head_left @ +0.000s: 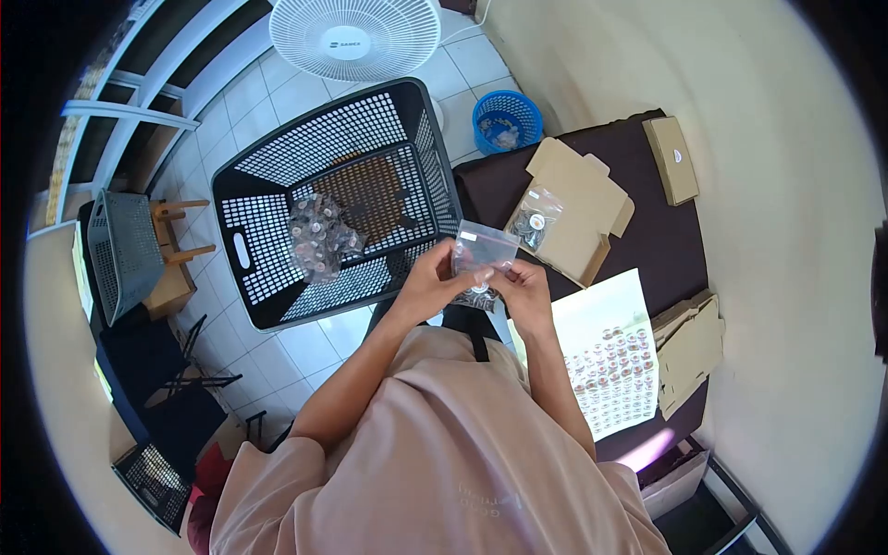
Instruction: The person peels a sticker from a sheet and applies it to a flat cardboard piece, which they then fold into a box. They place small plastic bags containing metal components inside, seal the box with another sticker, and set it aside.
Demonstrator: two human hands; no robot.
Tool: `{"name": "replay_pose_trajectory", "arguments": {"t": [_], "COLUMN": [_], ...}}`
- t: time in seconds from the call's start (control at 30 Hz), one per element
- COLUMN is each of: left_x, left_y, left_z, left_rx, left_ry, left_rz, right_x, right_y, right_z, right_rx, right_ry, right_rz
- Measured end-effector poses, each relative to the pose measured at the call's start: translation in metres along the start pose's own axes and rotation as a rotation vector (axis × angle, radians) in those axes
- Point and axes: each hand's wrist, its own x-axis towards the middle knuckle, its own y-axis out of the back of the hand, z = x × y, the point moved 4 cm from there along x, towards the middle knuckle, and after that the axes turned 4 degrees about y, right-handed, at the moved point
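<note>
Both hands hold a clear zip bag [486, 248] in front of my body, above my lap. My left hand [433, 285] grips its left side with bent fingers, the thumb reaching across the front. On the right side, my right hand [524, 294] pinches the plastic. Dark small contents and a round white sticker show low in the bag, partly hidden by my fingers. A similar filled zip bag [536, 222] lies in an open cardboard box [583, 199] just right of my hands. Below that box is a sheet of round stickers [601, 356].
A large black basket [314, 213] holds a heap of filled bags [321, 236] at left. Behind it stand a white fan [356, 37] and a blue basket [507, 122]. The dark-covered table [666, 250] carries a closed box [672, 159] and flattened cardboard [689, 356].
</note>
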Motion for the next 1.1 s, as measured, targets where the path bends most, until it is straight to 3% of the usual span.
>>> {"name": "replay_pose_trajectory", "arguments": {"t": [0.13, 0.2, 0.43, 0.53, 0.6, 0.67, 0.73, 0.87, 0.97, 1.03, 1.1], "left_x": [-0.001, -0.003, 0.002, 0.007, 0.019, 0.04, 0.058, 0.084, 0.095, 0.097, 0.094], "left_y": [-0.009, -0.016, -0.028, -0.034, -0.035, -0.042, -0.059, -0.083, -0.089, -0.089, -0.088], "left_z": [-0.012, -0.015, -0.033, -0.031, -0.024, -0.029, -0.029, -0.037, -0.056, -0.059, -0.058], "left_rx": [0.051, 0.036, 0.076, 0.273, 0.6, 0.702, 0.953, 1.205, 1.362, 1.528, 1.501], "left_ry": [0.116, 0.155, 0.079, -0.01, -0.326, -0.335, -0.631, -0.716, -0.63, -0.612, -0.611], "left_rz": [-0.157, -0.186, -0.153, -0.145, -0.013, 0.014, -0.006, -0.052, -0.18, -0.182, -0.165], "right_x": [-0.006, -0.012, -0.017, -0.007, 0.006, 0.022, 0.048, 0.075, 0.075, 0.063, 0.051], "right_y": [0.019, 0.025, 0.05, 0.095, 0.13, 0.161, 0.187, 0.195, 0.19, 0.178, 0.166], "right_z": [0.008, 0.013, 0.021, 0.02, 0.014, 0.019, 0.037, 0.051, 0.048, 0.038, 0.027], "right_rx": [0.046, 0.112, 0.094, -0.026, -0.147, -0.22, -0.288, -0.263, -0.754, -0.834, -0.913], "right_ry": [0.048, -0.058, -0.094, -0.036, 0.116, 0.112, 0.152, 0.089, 0.139, 0.127, 0.112], "right_rz": [0.06, 0.062, 0.091, 0.303, 0.416, 0.486, 0.481, 0.5, 0.543, 0.636, 0.721]}}
